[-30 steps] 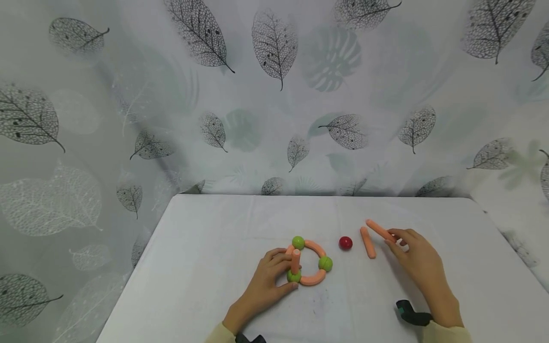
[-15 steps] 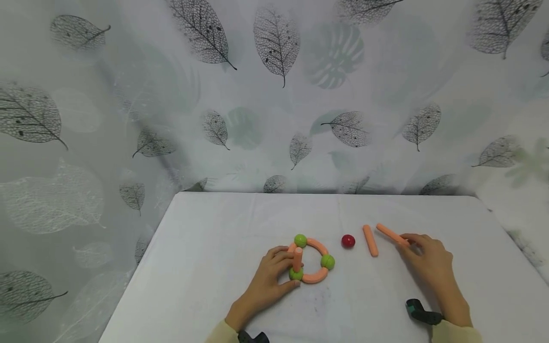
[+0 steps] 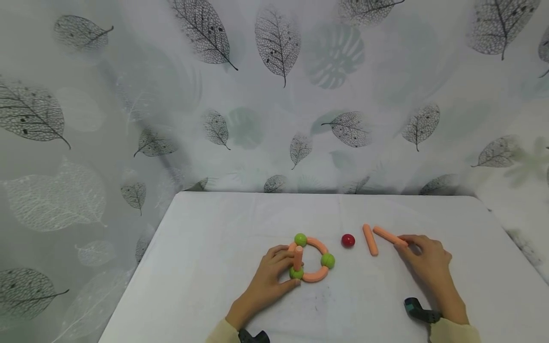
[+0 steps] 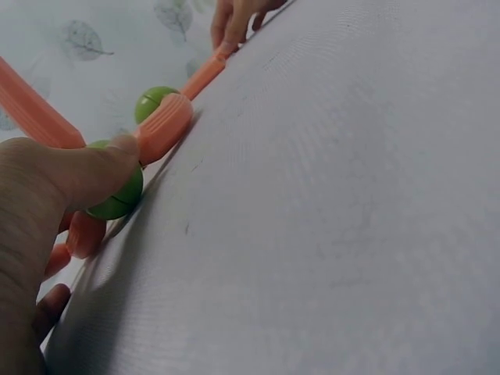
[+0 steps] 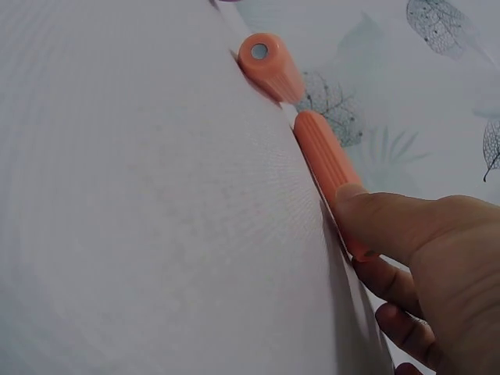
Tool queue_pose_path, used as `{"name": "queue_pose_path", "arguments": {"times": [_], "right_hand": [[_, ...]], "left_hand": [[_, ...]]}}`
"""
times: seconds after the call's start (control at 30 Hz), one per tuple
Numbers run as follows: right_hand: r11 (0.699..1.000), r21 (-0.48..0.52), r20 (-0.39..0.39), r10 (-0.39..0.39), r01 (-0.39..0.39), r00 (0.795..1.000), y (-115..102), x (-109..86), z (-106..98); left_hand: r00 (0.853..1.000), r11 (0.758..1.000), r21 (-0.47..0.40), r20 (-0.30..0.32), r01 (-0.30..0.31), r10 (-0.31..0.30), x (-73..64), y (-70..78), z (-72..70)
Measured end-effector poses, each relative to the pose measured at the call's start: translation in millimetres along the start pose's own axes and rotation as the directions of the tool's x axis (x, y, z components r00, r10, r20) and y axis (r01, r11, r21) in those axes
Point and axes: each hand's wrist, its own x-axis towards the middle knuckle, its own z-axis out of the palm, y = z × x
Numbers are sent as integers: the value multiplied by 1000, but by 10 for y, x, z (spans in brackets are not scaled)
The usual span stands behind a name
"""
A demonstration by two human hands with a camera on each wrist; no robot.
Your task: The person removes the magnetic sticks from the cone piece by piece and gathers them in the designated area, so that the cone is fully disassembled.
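My left hand (image 3: 272, 276) grips a green ball (image 3: 296, 273) at the near left of a ring, thumb and fingers on either side of it. Curved orange magnetic sticks (image 3: 315, 275) and green balls (image 3: 328, 260) form this ring on the table. From the gripped ball an orange stick (image 3: 298, 257) stands up. My right hand (image 3: 429, 259) pinches one end of a straight orange stick (image 3: 388, 235) low over the tabletop, thumb (image 5: 375, 219) along its side. Left of it lies another straight orange stick (image 3: 370, 239), its round metal end (image 5: 259, 51) showing in the right wrist view.
A red ball (image 3: 348, 240) lies between the ring and the loose sticks. The white table (image 3: 214, 238) ends at a leaf-patterned curtain (image 3: 274, 119) behind. Dark wrist devices (image 3: 422, 312) sit at both sleeves.
My right hand has moved a little right with its stick, away from the loose one, and the stick's far end has come down nearer the table. My left hand stays at the ring.
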Motion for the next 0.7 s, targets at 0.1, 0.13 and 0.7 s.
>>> {"name": "queue_pose_path", "arguments": {"times": [0.1,0.13,0.7], "right_hand": [[1000,9,-3,1,-1,1000,22,-26,15],[1000,12,-8,-4,4,1000,29,-25,17],[1000,4,11,-9,9,1000,28,-22,22]], "left_hand": [[1000,1000,-12,16,14,-14,-4,6,6],[1000,1000,-11,17,14,-14,0,5,9],[994,993,108,-86,-53,63,-13,11,19]]}}
